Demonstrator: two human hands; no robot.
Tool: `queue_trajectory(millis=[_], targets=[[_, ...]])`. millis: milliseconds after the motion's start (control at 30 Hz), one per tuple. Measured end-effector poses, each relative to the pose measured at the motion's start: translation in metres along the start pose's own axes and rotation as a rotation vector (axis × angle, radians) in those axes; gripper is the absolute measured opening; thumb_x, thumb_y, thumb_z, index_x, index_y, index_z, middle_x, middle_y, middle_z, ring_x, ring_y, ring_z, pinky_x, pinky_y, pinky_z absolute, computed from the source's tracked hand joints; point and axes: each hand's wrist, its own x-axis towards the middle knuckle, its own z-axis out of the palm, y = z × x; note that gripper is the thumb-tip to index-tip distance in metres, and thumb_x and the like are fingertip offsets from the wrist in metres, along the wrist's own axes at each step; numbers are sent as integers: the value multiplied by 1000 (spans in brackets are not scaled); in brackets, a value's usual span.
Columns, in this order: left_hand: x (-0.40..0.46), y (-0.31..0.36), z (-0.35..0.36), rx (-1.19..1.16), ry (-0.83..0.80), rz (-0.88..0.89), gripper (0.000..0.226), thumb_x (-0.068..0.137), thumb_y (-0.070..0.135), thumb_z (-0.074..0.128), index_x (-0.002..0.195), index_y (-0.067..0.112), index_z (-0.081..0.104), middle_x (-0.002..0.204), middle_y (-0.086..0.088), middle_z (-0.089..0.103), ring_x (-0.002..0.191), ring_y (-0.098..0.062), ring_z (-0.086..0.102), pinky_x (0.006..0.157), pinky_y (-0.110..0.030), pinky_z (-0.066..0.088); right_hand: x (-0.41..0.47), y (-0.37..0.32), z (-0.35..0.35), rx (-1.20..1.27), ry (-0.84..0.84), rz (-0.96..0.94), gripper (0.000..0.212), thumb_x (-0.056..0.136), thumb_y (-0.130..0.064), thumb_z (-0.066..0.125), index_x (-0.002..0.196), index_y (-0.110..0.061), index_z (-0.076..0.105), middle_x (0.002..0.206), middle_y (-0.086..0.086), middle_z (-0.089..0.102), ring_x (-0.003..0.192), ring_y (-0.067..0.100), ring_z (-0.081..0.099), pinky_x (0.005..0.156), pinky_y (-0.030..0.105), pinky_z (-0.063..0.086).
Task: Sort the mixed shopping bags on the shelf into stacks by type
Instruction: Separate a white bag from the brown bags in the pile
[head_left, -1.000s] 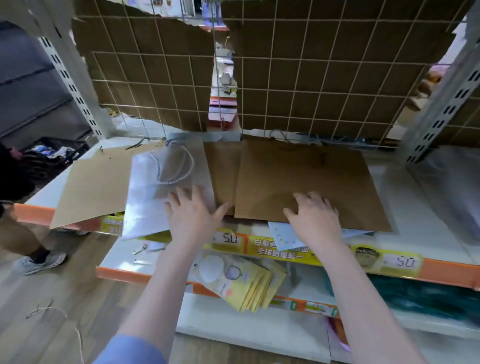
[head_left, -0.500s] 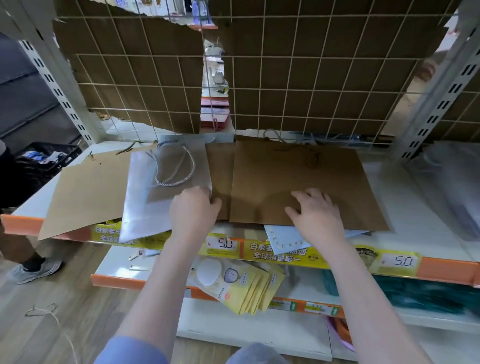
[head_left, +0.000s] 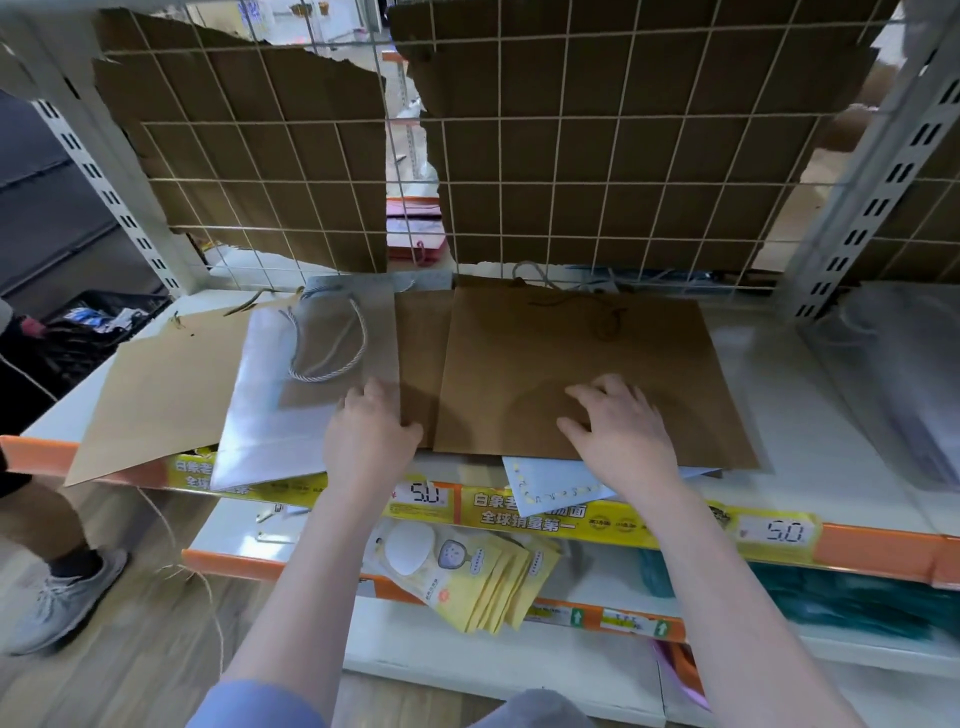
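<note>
Flat paper bags overlap on the white shelf (head_left: 810, 415). A light brown bag (head_left: 156, 395) lies at the left and overhangs the front edge. On it lies a silver-white bag (head_left: 270, 415) with a twisted rope handle. A narrow strip of a darker brown bag (head_left: 422, 353) shows in the middle. A large brown bag (head_left: 571, 343) lies on top at the right. My left hand (head_left: 369, 441) grips the silver-white bag's lower right edge with curled fingers, thumb on the brown strip. My right hand (head_left: 618, 431) presses on the large brown bag with bent fingers.
A white sheet with yellow dots (head_left: 550, 488) sticks out under the large brown bag. Clear plastic bags (head_left: 893, 384) fill the shelf's right end. A wire grid with cardboard (head_left: 519, 156) closes the back. Yellow packets (head_left: 467, 577) lie on the lower shelf. A person's leg and shoe (head_left: 57, 597) stand at left.
My left hand went from lying flat on the silver-white bag to curling its fingers at that bag's right edge. My right hand slid slightly farther onto the large brown bag.
</note>
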Motion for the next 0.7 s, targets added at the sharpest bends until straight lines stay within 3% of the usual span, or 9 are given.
queue_trajectory(millis=[133, 433, 600, 700], targets=[[1, 3, -5, 27, -3, 9, 28, 80, 3, 52, 107, 2, 46, 99, -20, 60, 93, -40, 58, 63, -33, 36, 2, 3, 0, -2, 13, -27, 43, 95, -36, 46, 136, -23, 45, 129, 4, 43, 121, 26, 39, 102, 42, 33], [-14, 22, -32, -35, 191, 173, 27, 85, 4, 46, 107, 7, 61, 86, -23, 64, 83, -44, 58, 64, -34, 35, 5, 12, -3, 75, 13, -40, 41, 95, -36, 47, 133, -22, 49, 128, 4, 46, 120, 26, 42, 102, 41, 36], [-36, 56, -30, -104, 170, 275, 41, 90, 12, 46, 130, 18, 54, 104, -16, 68, 95, -37, 61, 76, -37, 46, 7, 24, -7, 158, 38, 13, 40, 95, -34, 47, 133, -20, 50, 131, 6, 48, 121, 26, 43, 100, 39, 38], [-46, 70, -16, -119, 123, 309, 37, 89, 15, 46, 124, 20, 56, 109, -8, 66, 95, -32, 60, 67, -30, 40, 6, 36, -8, 164, 71, 77, 41, 94, -33, 49, 132, -18, 51, 132, 9, 48, 122, 28, 43, 100, 38, 38]])
